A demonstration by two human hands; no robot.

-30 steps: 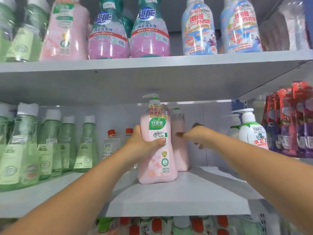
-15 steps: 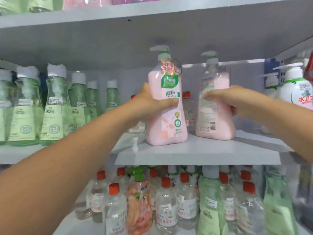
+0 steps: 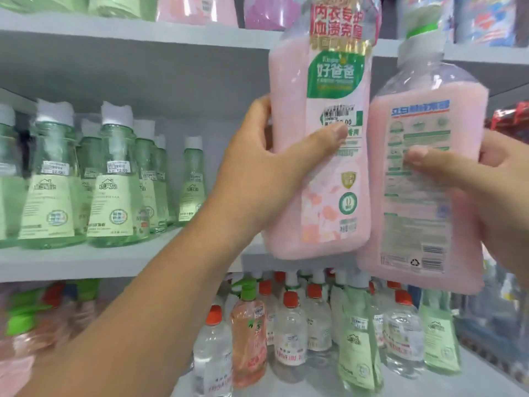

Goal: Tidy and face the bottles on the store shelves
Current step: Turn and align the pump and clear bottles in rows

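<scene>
Both hands were full in this shot. The left hand (image 3: 263,173) was wrapped around a pink bottle (image 3: 320,156), thumb laid across the front label just under the price sticker, fingers curled round the back. That bottle was up in the air in front of the shelves, roughly upright, front label with the green patch facing the camera. It was filled with opaque pink liquid nearly to the shoulder, with a clear plastic wrap over the neck.

The right hand (image 3: 498,190) gripped a second pink bottle (image 3: 423,179), thumb pressed on the back label and the rest of the fingers behind it, out of view. This one was turned the wrong way round, so only the fine print, barcode and recycling mark showed. It held the same pink stuff, but the level sat lower, leaving a clear empty band below the neck. It leaned a bit to the right, and its lower left edge looked like it was touching the first bottle.

Behind the left arm, the middle shelf (image 3: 86,262) held a row of green bottles (image 3: 114,193) with white caps and pale green liquid. On the lower shelf stood clear bottles with red caps (image 3: 290,330), an orange-pink pump bottle (image 3: 248,336) among them, and green refill pouches (image 3: 357,348).
</scene>
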